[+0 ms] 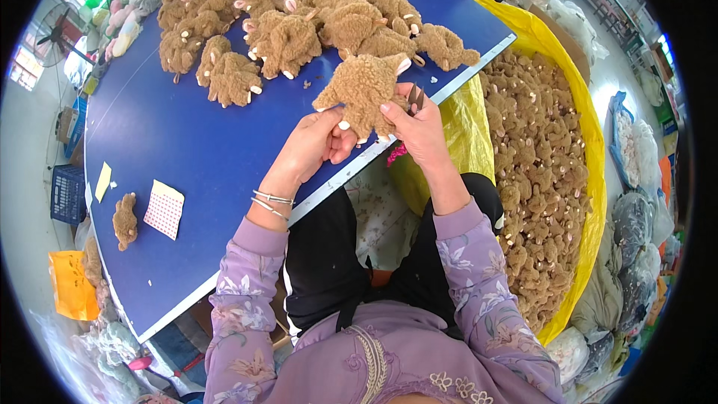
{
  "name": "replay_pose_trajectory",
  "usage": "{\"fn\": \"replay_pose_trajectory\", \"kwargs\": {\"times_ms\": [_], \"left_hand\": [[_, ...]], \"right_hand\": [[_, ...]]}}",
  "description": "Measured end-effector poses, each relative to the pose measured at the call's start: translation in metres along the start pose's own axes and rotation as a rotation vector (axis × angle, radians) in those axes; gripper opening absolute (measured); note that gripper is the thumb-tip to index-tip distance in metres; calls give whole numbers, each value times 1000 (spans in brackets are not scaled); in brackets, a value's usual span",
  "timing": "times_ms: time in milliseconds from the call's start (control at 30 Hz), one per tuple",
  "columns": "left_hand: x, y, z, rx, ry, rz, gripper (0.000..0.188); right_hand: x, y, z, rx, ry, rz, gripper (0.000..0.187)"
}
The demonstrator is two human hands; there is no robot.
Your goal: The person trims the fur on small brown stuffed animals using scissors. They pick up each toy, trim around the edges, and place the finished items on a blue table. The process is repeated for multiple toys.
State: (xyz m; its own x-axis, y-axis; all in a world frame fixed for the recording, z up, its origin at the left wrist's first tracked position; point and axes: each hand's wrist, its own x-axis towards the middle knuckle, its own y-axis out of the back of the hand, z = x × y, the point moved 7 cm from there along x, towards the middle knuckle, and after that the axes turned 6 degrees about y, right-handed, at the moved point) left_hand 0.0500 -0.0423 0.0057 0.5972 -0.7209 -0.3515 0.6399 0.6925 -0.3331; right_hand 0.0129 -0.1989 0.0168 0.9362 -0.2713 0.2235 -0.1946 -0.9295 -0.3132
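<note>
Both hands held one brown plush toy (364, 92) above the blue bench (194, 142) edge. Left hand (318, 142) pinched its lower rim; right hand (420, 129) gripped its side, small scissors (415, 96) tucked in. Toy pile (299, 15) lay behind; yellow sack (591, 172) sat right.

Plush piece (364, 93) was held over the table's (187, 150) near edge, between left hand (318, 142) and right hand (420, 129), small scissors (416, 96) in the right. Behind it, a heap of plush pieces (299, 15) lay on the table's far part. One stray plush piece (125, 220) lay on the table far left, paper card (164, 209) just right of it. Right of the table stood a big bag (538, 172), more plush pieces in it. A crate (68, 193) sat left of the table.
</note>
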Motion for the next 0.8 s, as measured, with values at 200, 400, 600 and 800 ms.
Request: {"fn": "replay_pose_trajectory", "kwargs": {"times_ms": [200, 400, 600, 800], "left_hand": [[-9, 7, 28, 118, -432, 327, 32], [-13, 12, 28, 137, -454, 329, 21], [-12, 17, 25, 152, -360, 362, 16], [-11, 25, 20, 95, -301, 304, 24]], "right_hand": [[-1, -7, -4, -57, -12, -136, 21], [7, 8, -17, -76, -3, -20, 22], [12, 17, -3, 6, -44, -47, 17], [7, 14, -4, 20, -165, -13, 18]]}}
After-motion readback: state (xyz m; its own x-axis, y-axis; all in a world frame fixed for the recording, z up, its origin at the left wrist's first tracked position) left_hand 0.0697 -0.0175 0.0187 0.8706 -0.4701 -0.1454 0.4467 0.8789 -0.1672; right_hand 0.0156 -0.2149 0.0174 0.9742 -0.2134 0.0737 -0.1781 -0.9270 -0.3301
